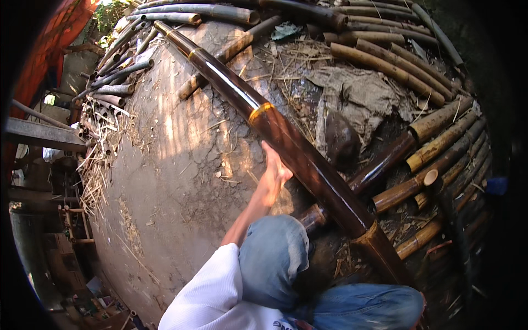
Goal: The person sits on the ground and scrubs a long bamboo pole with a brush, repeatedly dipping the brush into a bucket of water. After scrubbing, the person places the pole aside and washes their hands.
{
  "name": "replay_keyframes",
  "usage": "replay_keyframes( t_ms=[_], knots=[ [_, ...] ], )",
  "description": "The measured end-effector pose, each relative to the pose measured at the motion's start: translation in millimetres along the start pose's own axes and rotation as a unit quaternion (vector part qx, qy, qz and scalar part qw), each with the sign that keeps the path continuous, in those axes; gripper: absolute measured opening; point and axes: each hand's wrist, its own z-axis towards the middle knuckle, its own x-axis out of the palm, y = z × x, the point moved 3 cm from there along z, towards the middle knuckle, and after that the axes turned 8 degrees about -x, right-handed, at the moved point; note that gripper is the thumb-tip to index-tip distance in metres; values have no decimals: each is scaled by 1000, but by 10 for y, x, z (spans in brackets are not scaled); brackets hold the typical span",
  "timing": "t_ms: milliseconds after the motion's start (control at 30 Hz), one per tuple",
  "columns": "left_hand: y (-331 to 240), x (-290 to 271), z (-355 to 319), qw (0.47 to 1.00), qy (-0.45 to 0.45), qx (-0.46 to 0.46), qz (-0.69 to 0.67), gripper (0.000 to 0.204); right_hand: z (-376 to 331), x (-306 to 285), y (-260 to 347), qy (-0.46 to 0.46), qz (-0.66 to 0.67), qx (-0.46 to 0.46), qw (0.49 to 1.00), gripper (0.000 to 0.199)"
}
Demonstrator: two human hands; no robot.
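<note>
A long, glossy dark-brown bamboo pole [308, 165] with yellowish rings at its joints runs slantwise from the far left to the near right. My left hand [273, 170] is against its left side, about midway along. The thumb lies along the pole, and the other fingers pass out of sight beneath it, so the hand appears closed around its underside. Under the pole's near part, a shorter dark bamboo piece [383, 161] crosses it. Another bamboo length [230, 52] crosses below its far part. My right hand does not show.
Bamboo poles [393, 69] lie piled at the far right, with more cut lengths [451, 159] at the right. Stacked bamboo [118, 77] lines the far left. A crumpled grey cloth [363, 96] and a dark rock [340, 137] lie beside the pole. My bent knee [275, 258] is close below my left hand.
</note>
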Motion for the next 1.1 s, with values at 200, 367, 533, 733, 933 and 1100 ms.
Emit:
replay_keyframes(
  t_ms=[200, 367, 533, 733, 933, 1100],
  knots=[
    [56, -36, 371, 989, 29, 3, -147, 83, -138, 49, -325, 84, -73, 85, 990, 75],
    [50, -97, 540, 977, 7, -12, -214, 66, 716, -419, 373, 245, 12, 178, 953, 100],
    [78, -188, 743, 973, 98, 30, -207, 52, 2115, -919, 2179, 180, 255, 26, 950, 118],
    [89, -716, 835, 989, 57, 35, -135, 47, 2346, -336, 2476, 412, 322, -54, 851, 146],
    [130, -544, 451, 984, -31, 168, -60, 63, 2220, -379, 2549, 386, 313, -2, 868, 128],
    [171, -571, 276, 987, 26, 150, -52, 60, 2132, -835, 2672, 304, 228, -8, 925, 116]
  ],
)
